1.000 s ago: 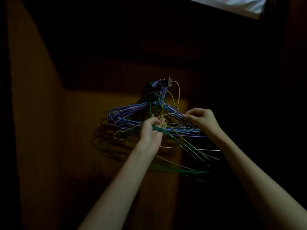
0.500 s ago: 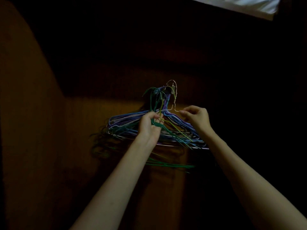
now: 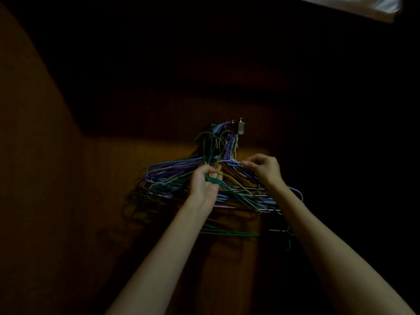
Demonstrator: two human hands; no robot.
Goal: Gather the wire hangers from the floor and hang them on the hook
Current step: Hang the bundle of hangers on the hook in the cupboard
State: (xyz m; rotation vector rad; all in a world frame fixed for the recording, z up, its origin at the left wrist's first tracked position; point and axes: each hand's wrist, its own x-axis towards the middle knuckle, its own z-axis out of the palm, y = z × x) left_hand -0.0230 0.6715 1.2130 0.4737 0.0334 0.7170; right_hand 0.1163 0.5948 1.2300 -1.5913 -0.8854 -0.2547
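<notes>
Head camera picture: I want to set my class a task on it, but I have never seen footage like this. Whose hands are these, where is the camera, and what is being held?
There is no machine here. A person wears one wide-angle camera on the head, so you see their own two bare arms reaching up in a dim room. On the wooden wall is a metal hook with a bunch of blue and purple wire hangers hanging from it. The left hand grips several green hangers by their necks, just below that hook. The right hand pinches wire at the top of the hanging bunch with its fingers.
</notes>
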